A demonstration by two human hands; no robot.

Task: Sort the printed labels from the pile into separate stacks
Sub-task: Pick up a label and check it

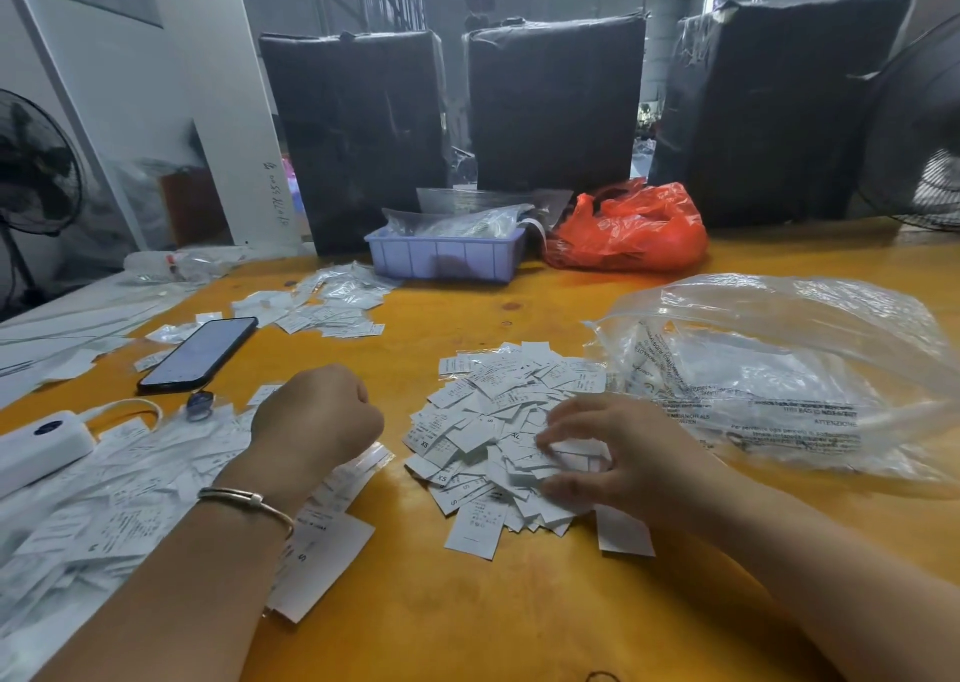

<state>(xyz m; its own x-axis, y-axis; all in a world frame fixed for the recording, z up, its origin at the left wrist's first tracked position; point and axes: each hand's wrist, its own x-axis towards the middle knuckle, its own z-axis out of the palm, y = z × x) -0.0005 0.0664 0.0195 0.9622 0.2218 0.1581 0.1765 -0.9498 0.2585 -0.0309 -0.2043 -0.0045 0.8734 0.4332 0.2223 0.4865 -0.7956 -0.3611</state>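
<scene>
Glossy orange table (519, 603) bears rectangular paper labels (498, 421).

Fan (919, 125) at 3 o'clock is chopped by the edge, label (475, 523) print is way too small, left hand (317, 416) hides its own fingers.

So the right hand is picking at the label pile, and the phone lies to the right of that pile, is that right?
Not quite. The head view shows the phone lying left of the label pile, beyond the left hand. The right hand is indeed picking at the pile.
</scene>
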